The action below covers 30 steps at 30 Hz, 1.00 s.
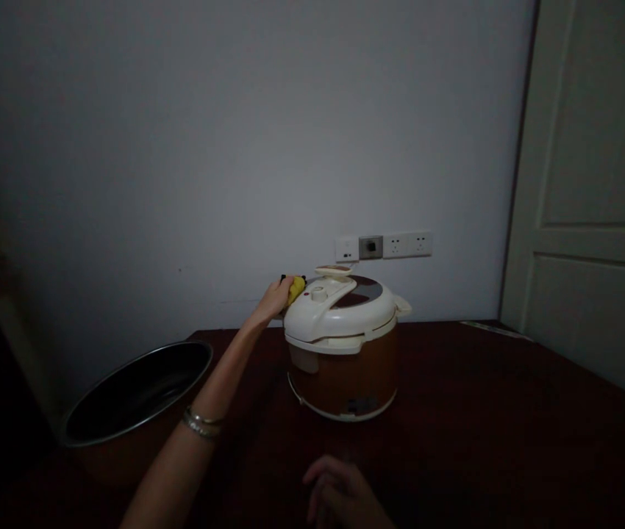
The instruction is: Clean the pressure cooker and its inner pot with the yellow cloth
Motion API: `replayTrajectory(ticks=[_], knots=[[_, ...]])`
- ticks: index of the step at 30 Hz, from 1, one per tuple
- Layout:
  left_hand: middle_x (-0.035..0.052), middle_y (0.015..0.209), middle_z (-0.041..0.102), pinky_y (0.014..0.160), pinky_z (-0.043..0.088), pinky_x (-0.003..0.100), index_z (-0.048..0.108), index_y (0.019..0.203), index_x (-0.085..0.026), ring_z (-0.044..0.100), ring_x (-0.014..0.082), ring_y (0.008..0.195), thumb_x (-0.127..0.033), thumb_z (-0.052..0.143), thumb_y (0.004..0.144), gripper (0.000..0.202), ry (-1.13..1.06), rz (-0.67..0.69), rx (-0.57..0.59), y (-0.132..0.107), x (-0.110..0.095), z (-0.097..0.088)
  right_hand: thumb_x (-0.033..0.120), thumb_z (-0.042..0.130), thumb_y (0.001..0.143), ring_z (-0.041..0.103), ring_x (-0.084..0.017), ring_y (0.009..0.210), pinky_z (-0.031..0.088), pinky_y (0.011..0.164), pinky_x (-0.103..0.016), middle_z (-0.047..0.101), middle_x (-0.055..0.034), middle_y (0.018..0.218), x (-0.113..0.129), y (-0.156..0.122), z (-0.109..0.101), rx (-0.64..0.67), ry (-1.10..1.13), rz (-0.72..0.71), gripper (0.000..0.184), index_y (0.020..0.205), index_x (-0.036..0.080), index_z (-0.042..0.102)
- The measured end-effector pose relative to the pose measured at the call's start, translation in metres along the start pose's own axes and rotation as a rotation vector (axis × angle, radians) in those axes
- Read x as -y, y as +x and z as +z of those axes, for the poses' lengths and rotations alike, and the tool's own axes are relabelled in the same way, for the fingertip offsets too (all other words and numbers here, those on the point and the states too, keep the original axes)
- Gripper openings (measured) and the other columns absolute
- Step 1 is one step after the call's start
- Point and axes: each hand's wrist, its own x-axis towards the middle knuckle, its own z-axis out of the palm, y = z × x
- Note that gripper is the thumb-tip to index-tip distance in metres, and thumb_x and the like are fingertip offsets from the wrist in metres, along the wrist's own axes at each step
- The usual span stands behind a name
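Observation:
A white and brown electric pressure cooker (342, 367) stands on a dark red table, its lid on. At the lid's left rear side, my left hand (278, 297) is closed on a yellow cloth (296, 289) that touches the lid by the knob. Bracelets circle my left wrist. My right hand (340, 491) is low in the picture, in front of the cooker and apart from it. Its fingers are loosely bent, slightly apart, with nothing visible in them.
To the left, a dark inner pot (139, 421) lies tilted with its mouth up, beside my left forearm. The table (472, 411) reaches a pale wall with sockets (407, 245) behind the cooker. A panelled door (599, 184) is on the right. A thin strip (497, 330) lies near the back edge.

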Motion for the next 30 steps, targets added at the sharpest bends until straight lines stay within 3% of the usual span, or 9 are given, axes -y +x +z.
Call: replayTrajectory(ticks=[6, 11, 17, 22, 26, 30], knots=[[0.0132, 0.105, 0.069, 0.091, 0.042, 0.038, 0.067, 0.11, -0.013, 0.061, 0.0264, 0.1, -0.04, 0.036, 0.09, 0.045, 0.058, 0.175, -0.177, -0.055, -0.005, 0.017, 0.063, 0.056, 0.064, 0.048, -0.008, 0.043, 0.033, 0.046, -0.021, 0.057, 0.0008, 0.059, -0.007, 0.002, -0.001, 0.028, 0.016, -0.051, 0.051, 0.086, 0.017, 0.05], [0.0131, 0.134, 0.054, 0.108, 0.029, 0.043, 0.053, 0.13, -0.015, 0.044, 0.0255, 0.128, -0.037, 0.032, 0.093, 0.048, 0.33, 0.534, -0.304, -0.101, -0.003, 0.042, 0.058, 0.055, 0.065, 0.048, -0.008, 0.044, 0.033, 0.046, -0.021, 0.057, 0.0009, 0.06, -0.003, 0.0, -0.001, 0.026, 0.007, -0.039, 0.046, 0.087, 0.017, 0.05], [0.0149, 0.146, 0.039, 0.111, 0.025, 0.048, 0.042, 0.139, -0.016, 0.029, 0.0291, 0.138, -0.036, 0.041, 0.09, 0.053, 0.746, 0.853, -0.174, -0.115, 0.0, 0.056, 0.057, 0.054, 0.064, 0.048, -0.008, 0.042, 0.033, 0.044, -0.021, 0.056, 0.0009, 0.06, 0.001, -0.001, 0.0, 0.018, 0.0, -0.02, 0.047, 0.088, 0.017, 0.048], [0.0198, 0.145, 0.039, 0.111, 0.024, 0.047, 0.043, 0.136, -0.009, 0.03, 0.0322, 0.137, -0.038, 0.049, 0.086, 0.058, 0.897, 0.958, -0.008, -0.11, -0.023, 0.071, 0.054, 0.054, 0.066, 0.049, -0.009, 0.041, 0.035, 0.043, -0.021, 0.057, 0.0004, 0.059, -0.004, 0.0, 0.003, 0.007, 0.024, -0.045, 0.044, 0.087, 0.016, 0.049], [0.0203, 0.142, 0.042, 0.11, 0.024, 0.045, 0.046, 0.134, -0.007, 0.034, 0.0333, 0.134, -0.043, 0.049, 0.085, 0.06, 1.045, 1.092, 0.098, -0.107, -0.043, 0.104, 0.05, 0.054, 0.067, 0.048, -0.008, 0.041, 0.035, 0.043, -0.021, 0.056, -0.0003, 0.057, -0.003, -0.004, 0.005, 0.009, 0.019, -0.066, 0.039, 0.083, 0.015, 0.053], [0.0227, 0.135, 0.05, 0.111, 0.021, 0.043, 0.055, 0.123, -0.001, 0.042, 0.0307, 0.129, -0.042, 0.044, 0.088, 0.056, 1.27, 1.274, 0.179, -0.114, -0.031, 0.145, 0.048, 0.06, 0.069, 0.05, -0.008, 0.047, 0.038, 0.048, -0.021, 0.059, -0.0013, 0.059, -0.003, -0.013, -0.002, 0.09, -0.052, -0.105, 0.038, 0.082, 0.013, 0.06]])
